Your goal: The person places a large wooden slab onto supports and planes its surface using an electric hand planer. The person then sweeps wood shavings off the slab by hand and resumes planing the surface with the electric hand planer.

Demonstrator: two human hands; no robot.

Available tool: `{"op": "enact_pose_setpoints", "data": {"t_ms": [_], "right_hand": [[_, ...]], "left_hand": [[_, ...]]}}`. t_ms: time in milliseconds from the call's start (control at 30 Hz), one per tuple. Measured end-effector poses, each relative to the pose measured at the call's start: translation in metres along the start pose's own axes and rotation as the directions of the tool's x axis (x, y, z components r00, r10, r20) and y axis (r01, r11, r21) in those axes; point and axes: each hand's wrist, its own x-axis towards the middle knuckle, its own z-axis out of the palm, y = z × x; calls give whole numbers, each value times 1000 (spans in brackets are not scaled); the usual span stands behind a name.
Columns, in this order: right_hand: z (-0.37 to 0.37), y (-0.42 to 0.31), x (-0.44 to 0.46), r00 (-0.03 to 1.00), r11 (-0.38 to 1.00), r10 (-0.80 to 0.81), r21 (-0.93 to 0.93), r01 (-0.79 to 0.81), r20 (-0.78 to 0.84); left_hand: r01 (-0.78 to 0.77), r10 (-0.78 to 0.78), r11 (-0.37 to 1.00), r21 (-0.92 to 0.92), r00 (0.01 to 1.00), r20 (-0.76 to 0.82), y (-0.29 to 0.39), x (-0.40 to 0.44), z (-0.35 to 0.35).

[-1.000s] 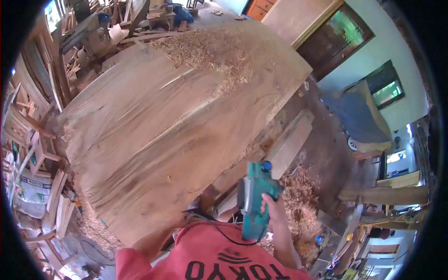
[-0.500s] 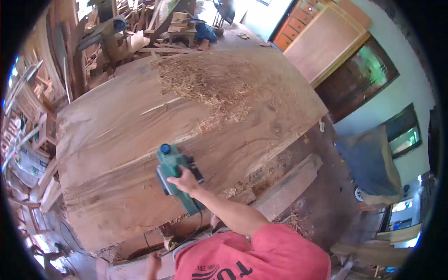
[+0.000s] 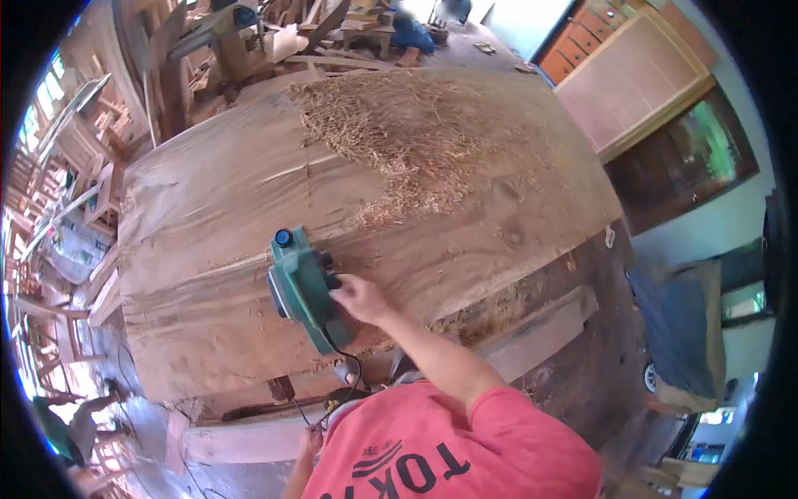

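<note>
A green electric planer (image 3: 303,287) with a dark round front knob sits on a large wooden slab (image 3: 191,333). My right hand (image 3: 359,299) is at the planer's right side, its fingers closed against a black part there. From the planer's rear a black power cord (image 3: 360,366) curves down towards my body. Low beside my red shirt, my left hand (image 3: 310,439) is closed around the cord, its fingers small and partly hidden.
Wood shavings (image 3: 391,141) lie heaped across the slab's far part. A loose plank (image 3: 549,333) runs along the near right edge. Stacked timber and chairs crowd the left, with another person (image 3: 71,428) at lower left. A covered vehicle (image 3: 677,333) stands right.
My right hand has shifted from the planer's top to its right side. The left hand has come closer to my body, at the cord. The camera view has turned slightly.
</note>
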Motion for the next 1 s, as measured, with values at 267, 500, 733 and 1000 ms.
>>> {"op": "enact_pose_setpoints", "data": {"t_ms": [267, 500, 733, 1000], "right_hand": [[-223, 150, 23, 929, 851, -30, -497, -170, -370], [-387, 190, 86, 801, 669, 96, -557, -492, -592], [-387, 179, 173, 786, 634, 42, -591, -499, -617], [-388, 178, 179, 781, 625, -29, -621, -473, -624]], "left_hand": [[194, -158, 972, -129, 955, 250, 102, -99, 30], [207, -257, 955, -210, 934, -247, 226, -161, 114], [-515, 474, 853, 85, 694, -542, 448, -80, 101], [-652, 748, 653, 386, 634, -196, 704, 173, 82]]}}
